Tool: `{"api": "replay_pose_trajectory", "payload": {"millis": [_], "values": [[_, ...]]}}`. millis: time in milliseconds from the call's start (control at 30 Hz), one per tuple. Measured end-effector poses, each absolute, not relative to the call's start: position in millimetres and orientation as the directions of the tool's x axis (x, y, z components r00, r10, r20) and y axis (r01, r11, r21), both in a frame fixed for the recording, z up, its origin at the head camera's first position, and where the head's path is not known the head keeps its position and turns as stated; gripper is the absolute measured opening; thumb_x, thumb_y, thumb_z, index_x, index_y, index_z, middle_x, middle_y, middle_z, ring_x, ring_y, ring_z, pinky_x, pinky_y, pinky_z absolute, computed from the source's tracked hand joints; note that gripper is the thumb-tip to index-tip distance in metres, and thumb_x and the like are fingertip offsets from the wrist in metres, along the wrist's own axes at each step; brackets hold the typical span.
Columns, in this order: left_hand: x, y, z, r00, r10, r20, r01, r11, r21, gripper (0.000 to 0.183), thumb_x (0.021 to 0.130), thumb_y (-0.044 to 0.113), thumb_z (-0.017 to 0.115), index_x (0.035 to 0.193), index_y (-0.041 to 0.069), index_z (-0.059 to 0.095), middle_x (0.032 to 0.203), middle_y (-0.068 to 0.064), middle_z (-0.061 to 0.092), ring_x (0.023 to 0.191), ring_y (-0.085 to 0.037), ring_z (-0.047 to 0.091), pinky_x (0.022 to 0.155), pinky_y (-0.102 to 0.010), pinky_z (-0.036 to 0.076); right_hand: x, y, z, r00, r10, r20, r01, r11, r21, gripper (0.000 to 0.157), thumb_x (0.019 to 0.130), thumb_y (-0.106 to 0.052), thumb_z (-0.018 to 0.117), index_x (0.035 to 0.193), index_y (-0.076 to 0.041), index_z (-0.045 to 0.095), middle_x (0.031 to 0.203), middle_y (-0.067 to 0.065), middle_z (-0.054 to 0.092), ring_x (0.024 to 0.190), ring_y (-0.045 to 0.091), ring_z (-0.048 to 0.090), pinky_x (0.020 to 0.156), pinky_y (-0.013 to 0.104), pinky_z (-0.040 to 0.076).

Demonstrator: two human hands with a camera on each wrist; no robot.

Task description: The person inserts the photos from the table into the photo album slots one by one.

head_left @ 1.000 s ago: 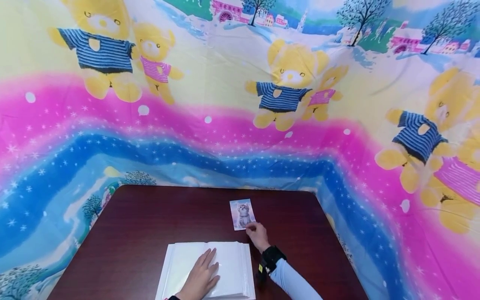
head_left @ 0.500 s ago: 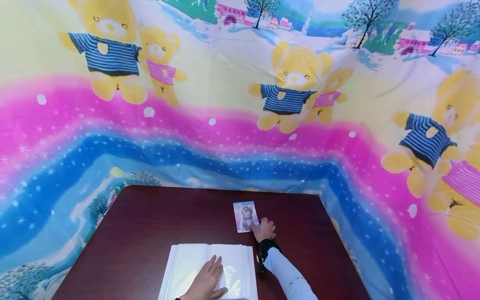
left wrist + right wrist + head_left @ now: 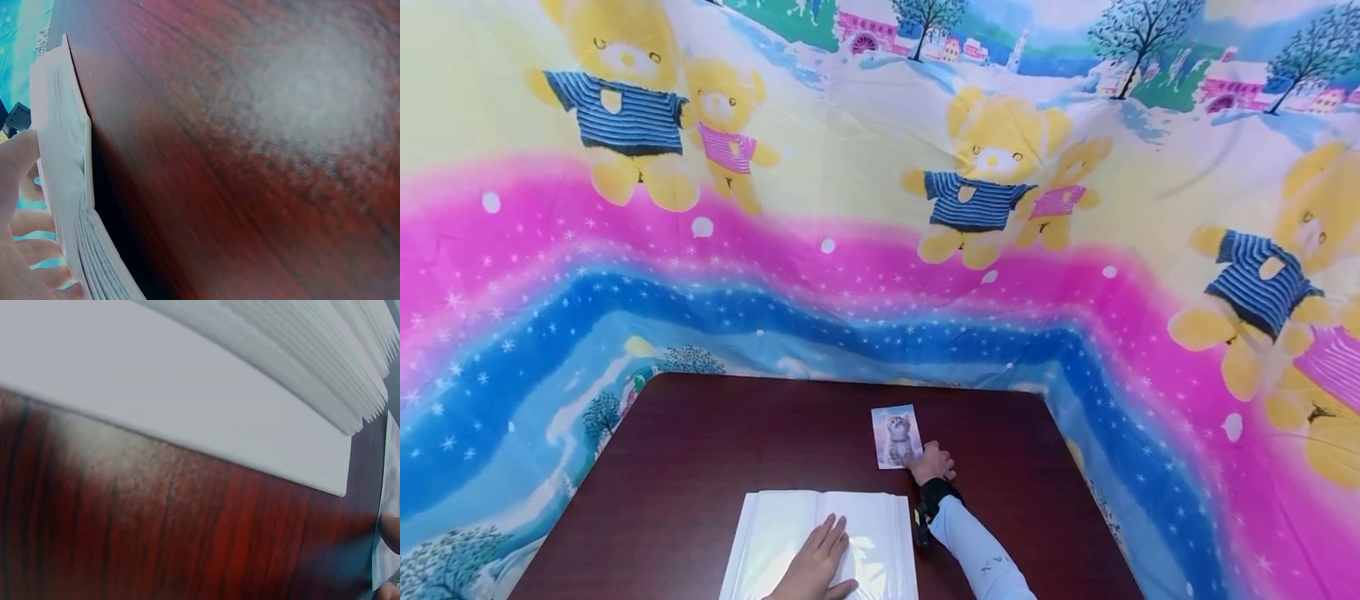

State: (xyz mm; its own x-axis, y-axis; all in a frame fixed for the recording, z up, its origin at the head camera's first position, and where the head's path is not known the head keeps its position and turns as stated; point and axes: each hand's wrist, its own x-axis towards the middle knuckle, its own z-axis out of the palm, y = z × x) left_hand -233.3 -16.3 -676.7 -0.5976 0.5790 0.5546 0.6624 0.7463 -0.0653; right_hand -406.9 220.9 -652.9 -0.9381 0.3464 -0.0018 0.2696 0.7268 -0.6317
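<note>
An open album (image 3: 775, 533) with white pages lies near the front of the table. My left hand (image 3: 816, 558) rests flat on its pages, fingers extended; the left wrist view catches those fingers (image 3: 37, 250) over the page stack. Beyond the album lies a small picture card of a grey kitten (image 3: 891, 429). My right hand (image 3: 934, 462) is at the card's lower right corner and pinches it, the thumb over its face. At the right wrist view's edge, the thumb (image 3: 392, 531) overlaps the card (image 3: 390, 475) and a fingertip shows at its lower corner.
The dark wooden table (image 3: 737, 433) has rounded far corners. A patterned cloth (image 3: 820, 167) with teddy bears hangs behind it and along its sides. The right forearm, with a black wrist strap (image 3: 934, 493), lies just right of the album.
My right hand has turned at the card's corner, its thumb now over the card and its other fingers to the right. My left hand stays on the album. The head view has shifted slightly.
</note>
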Motion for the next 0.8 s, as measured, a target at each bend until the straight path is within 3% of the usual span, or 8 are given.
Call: {"api": "replay_pose_trajectory", "payload": {"millis": [133,400,600,800], "values": [[-232,-15,-674,-0.600,0.586,0.544,0.666,0.743,-0.065,0.065,0.085,0.059,0.067,0.110,-0.002,0.069,0.125,-0.022,0.061,0.117,-0.039,0.057,0.090,-0.044,0.052,-404,225,-650,-0.948,0.317,0.012,0.235,0.729,-0.643,0.044,0.080,-0.019,0.082,0.113,0.002,0.063,0.106,0.026,0.056,0.102,0.045,0.048,0.084,0.058,0.037],[-228,-13,-666,-0.713,0.584,0.389,0.659,0.747,0.085,0.068,0.093,0.057,0.057,0.117,-0.006,0.064,0.132,-0.026,0.056,0.124,-0.043,0.051,0.095,-0.050,0.049,-400,236,-651,-0.963,0.258,0.074,0.137,0.708,-0.693,0.017,0.086,-0.009,0.072,0.101,-0.001,0.070,0.093,0.014,0.067,0.084,0.035,0.061,0.077,0.053,0.045],[-229,-10,-664,-0.695,0.559,0.452,0.640,0.768,0.034,0.066,0.082,0.057,0.072,0.110,-0.002,0.069,0.127,-0.022,0.060,0.120,-0.037,0.055,0.094,-0.044,0.050,-391,244,-647,-0.977,0.205,0.054,0.088,0.626,-0.775,0.015,0.089,-0.005,0.069,0.103,0.002,0.069,0.090,0.012,0.067,0.078,0.029,0.062,0.071,0.046,0.051],[-229,-8,-659,-0.698,0.550,0.459,0.627,0.779,0.019,0.064,0.076,0.057,0.077,0.108,0.001,0.071,0.124,-0.014,0.062,0.113,-0.027,0.056,0.092,-0.038,0.050,-378,245,-638,-0.983,0.184,0.014,0.089,0.538,-0.838,0.015,0.089,-0.003,0.070,0.103,0.002,0.068,0.086,0.009,0.068,0.077,0.027,0.063,0.073,0.045,0.049]]}}
